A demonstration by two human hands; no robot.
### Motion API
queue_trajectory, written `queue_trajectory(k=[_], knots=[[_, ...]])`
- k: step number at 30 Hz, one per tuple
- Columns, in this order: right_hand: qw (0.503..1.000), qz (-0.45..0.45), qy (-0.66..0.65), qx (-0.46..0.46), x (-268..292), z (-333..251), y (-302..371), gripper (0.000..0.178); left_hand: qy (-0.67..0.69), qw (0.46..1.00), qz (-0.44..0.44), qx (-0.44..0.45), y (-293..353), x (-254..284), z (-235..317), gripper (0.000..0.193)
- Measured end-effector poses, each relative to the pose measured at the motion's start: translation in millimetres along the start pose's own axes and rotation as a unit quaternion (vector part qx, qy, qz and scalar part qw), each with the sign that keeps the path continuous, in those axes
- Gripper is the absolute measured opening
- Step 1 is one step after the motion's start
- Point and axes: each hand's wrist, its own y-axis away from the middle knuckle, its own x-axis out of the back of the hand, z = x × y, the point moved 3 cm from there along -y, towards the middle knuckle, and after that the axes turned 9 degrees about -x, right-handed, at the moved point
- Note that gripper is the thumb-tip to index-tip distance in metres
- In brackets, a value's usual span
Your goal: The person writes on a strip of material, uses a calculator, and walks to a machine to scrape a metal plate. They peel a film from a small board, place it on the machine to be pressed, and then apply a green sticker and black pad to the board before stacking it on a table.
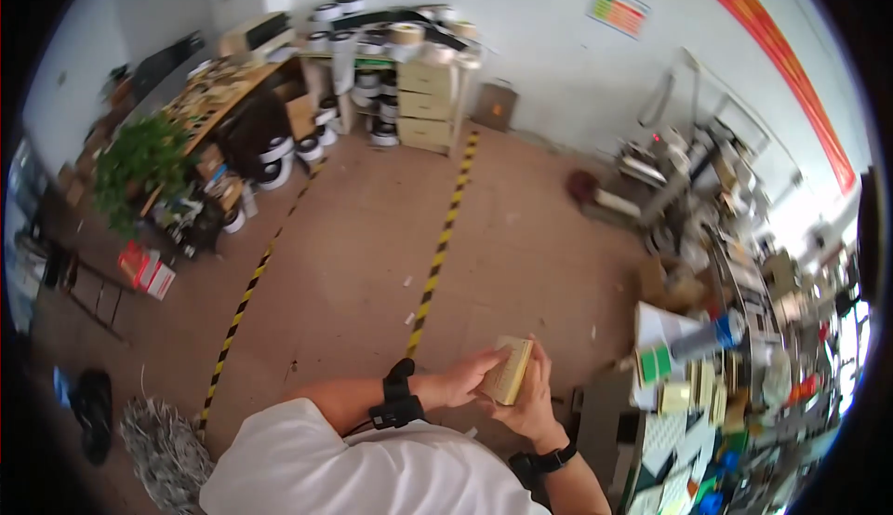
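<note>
Held in front of my white shirt is a small cream-yellow block (510,373), which looks like a stack of cards or a small box; the view is too coarse to tell which. It is tilted and stands clear of the floor. My left hand (468,380) grips its left side, thumb along the face. Fingers of my right hand (532,394) wrap round the right edge and underside. A black strap with a small device (398,399) circles my left wrist, and a black band (555,457) is on the right.
To the right, a cluttered workbench (665,459) carries cream stacks, a green box (654,363) and a blue-grey roll (702,336). Machinery (642,166) stands behind it. Yellow-black floor tape (442,245) crosses the brown floor. Far left are a desk, a plant (144,166) and several white rolls (274,166).
</note>
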Motion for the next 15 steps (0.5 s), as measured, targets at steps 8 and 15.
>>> queue_trajectory(k=[8, 15], knots=[[0.956, -0.206, -0.121, -0.169, -165.4, 1.0, -144.2, 0.079, -0.110, 0.906, 0.353, -0.207, 34.1, 184.1, 100.5, 0.031], [0.966, -0.254, -0.009, 0.044, -287.7, -76.0, -294.9, 0.065, -0.044, 0.830, 0.457, -0.317, 71.9, 281.1, 256.1, 0.029]])
